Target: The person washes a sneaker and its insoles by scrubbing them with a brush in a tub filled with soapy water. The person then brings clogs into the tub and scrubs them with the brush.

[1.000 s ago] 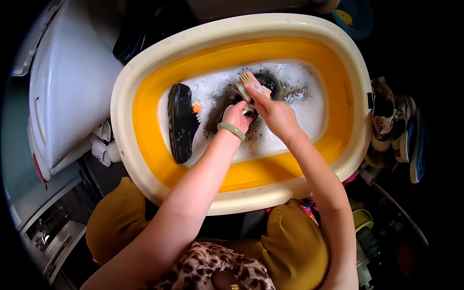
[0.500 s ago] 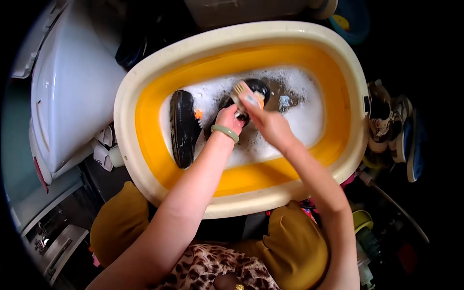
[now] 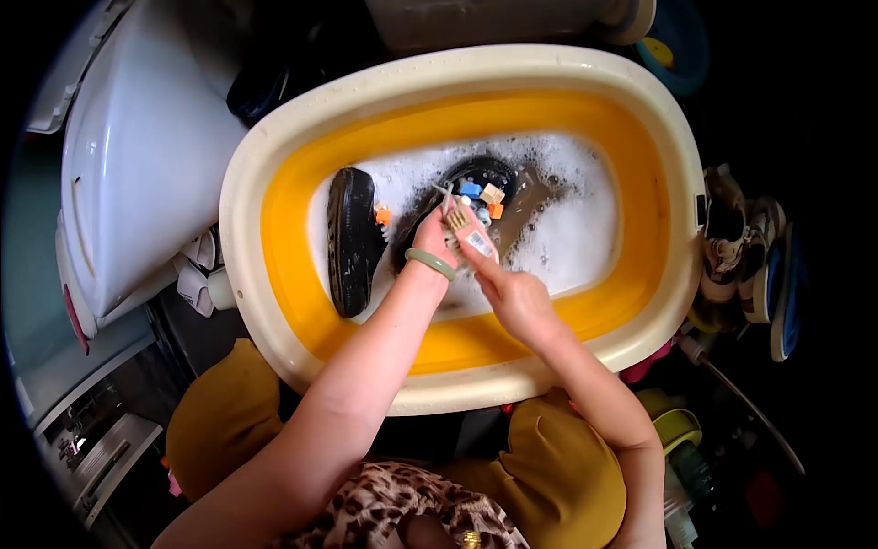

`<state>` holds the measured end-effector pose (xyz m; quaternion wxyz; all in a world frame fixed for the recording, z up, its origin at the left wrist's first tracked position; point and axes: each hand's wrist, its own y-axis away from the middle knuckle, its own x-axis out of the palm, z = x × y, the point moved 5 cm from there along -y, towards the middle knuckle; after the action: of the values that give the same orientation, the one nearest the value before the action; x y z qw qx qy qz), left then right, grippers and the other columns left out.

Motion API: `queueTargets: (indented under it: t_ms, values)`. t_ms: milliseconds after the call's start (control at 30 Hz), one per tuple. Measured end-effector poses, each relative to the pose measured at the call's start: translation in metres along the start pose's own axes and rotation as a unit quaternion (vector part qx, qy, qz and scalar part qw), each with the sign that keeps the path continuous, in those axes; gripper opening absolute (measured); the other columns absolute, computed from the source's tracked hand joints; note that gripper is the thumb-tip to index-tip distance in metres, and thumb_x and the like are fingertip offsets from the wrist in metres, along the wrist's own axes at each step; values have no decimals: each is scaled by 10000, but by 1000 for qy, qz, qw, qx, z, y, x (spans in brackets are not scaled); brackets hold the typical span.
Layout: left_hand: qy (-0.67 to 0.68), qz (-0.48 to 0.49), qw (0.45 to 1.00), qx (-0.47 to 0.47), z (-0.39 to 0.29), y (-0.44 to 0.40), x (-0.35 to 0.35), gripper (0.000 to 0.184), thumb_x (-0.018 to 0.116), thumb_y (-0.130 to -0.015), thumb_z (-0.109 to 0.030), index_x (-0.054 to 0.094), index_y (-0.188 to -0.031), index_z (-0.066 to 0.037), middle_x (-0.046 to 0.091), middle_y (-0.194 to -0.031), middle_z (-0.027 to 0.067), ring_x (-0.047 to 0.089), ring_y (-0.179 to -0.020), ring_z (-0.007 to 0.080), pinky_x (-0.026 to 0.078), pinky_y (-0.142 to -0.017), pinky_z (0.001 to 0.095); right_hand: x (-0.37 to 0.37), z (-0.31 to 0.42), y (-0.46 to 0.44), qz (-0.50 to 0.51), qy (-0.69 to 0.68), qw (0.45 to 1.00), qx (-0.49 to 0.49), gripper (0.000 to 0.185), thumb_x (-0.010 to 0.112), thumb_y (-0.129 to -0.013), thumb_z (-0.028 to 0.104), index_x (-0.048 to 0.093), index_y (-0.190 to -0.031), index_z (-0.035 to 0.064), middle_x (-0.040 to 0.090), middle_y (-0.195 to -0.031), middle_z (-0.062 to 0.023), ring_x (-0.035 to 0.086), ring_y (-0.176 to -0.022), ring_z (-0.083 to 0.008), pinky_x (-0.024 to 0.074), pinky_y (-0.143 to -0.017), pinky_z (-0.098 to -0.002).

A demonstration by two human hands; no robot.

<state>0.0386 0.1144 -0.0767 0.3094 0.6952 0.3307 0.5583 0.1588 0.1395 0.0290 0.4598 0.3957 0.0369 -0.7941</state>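
Soapy water half covers a black shoe (image 3: pixel 482 172) with blue, tan and orange block-like decorations, in a yellow basin (image 3: pixel 302 265) with a cream rim. My left hand (image 3: pixel 435 240), a pale green bangle at its wrist, is closed on this shoe near its strap. In my right hand (image 3: pixel 517 302) is a pinkish scrub brush (image 3: pixel 474 240), held against the shoe close to my left fingers. A second black shoe (image 3: pixel 349 242) lies on its side at the basin's left, its sole edge facing left, with an orange decoration on its right side.
A large white tub (image 3: pixel 137 165) stands left of the basin, with white slippers (image 3: pixel 195 284) below it. Several shoes (image 3: pixel 745 247) stand at the right, near a thin hose (image 3: pixel 750 403). Green containers (image 3: pixel 677 427) are at the lower right. Foam floats on the water.
The brush in my right hand has moved down and toward me, uncovering the shoe's blue and tan decorations. My left hand still grips the shoe.
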Motion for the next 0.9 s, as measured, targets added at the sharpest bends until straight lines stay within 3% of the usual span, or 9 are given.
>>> queueTargets:
  t_ms: [300,333,433,533,633,700,767,833,900]
  values:
    - [-3,-27,999,24,12,7,15,156,470,-905,-216,555,-930,-88,590,-894,55,572,-870,210,486,-790,373,-16,2,-22,-13,30,999,7,393,481,-871,219,489,-1261,266,618,-724,-194,610,-646,-364,479,-581,-464]
    - [4,83,996,-17,5,7,17,157,466,-912,-222,564,-922,-100,602,-875,58,579,-844,221,504,-742,392,-13,4,-4,-27,-16,999,-20,410,496,-876,217,476,-1279,289,601,-692,-202,601,-617,-370,472,-565,-474]
    - [21,-17,999,-19,11,8,4,235,406,-929,-255,569,-906,-88,614,-868,82,600,-819,236,503,-769,395,-8,-3,8,8,19,1000,7,416,508,-865,193,486,-1269,288,602,-679,-194,597,-601,-373,473,-550,-476]
    - [78,220,968,-89,35,-25,-29,194,427,-926,-250,563,-915,-112,609,-871,44,591,-825,191,481,-804,345,-16,-8,-46,2,91,996,-6,403,499,-855,205,497,-1250,285,622,-716,-171,615,-652,-353,485,-576,-456]
    - [-10,0,1000,-15,28,15,13,221,460,-926,-230,565,-1071,-101,614,-993,48,597,-905,202,471,-830,326,-31,-20,-76,58,114,990,57,379,481,-868,230,511,-1244,273,639,-848,-191,626,-783,-348,492,-693,-440]
    - [-2,30,1000,-8,21,9,4,259,467,-909,-195,543,-1127,-78,601,-1071,70,577,-973,219,468,-855,357,-43,-68,-72,-64,-92,994,-19,408,501,-892,110,512,-1283,225,647,-1059,-98,613,-774,-150,459,-605,-277]
    - [0,69,997,24,10,11,3,358,465,-930,-314,516,-1170,-54,570,-1142,103,537,-1052,259,426,-941,408,-75,-105,-53,-110,-312,937,116,429,464,-909,91,480,-1317,223,585,-1191,15,435,-591,-31,354,-502,-165]
    - [67,46,996,21,2,23,10,430,440,-937,-381,490,-1207,-51,544,-1186,116,517,-1087,257,399,-972,423,-83,-173,-35,-129,-118,950,260,406,447,-924,141,477,-1318,236,619,-1128,-35,541,-601,-118,400,-488,-223]
    - [98,77,992,15,-1,30,16,457,437,-939,-388,471,-1219,-29,524,-1220,121,490,-1131,255,375,-997,419,-60,-208,-25,-161,2,956,247,411,465,-921,183,461,-1326,250,635,-1055,-43,580,-655,-181,438,-533,-280]
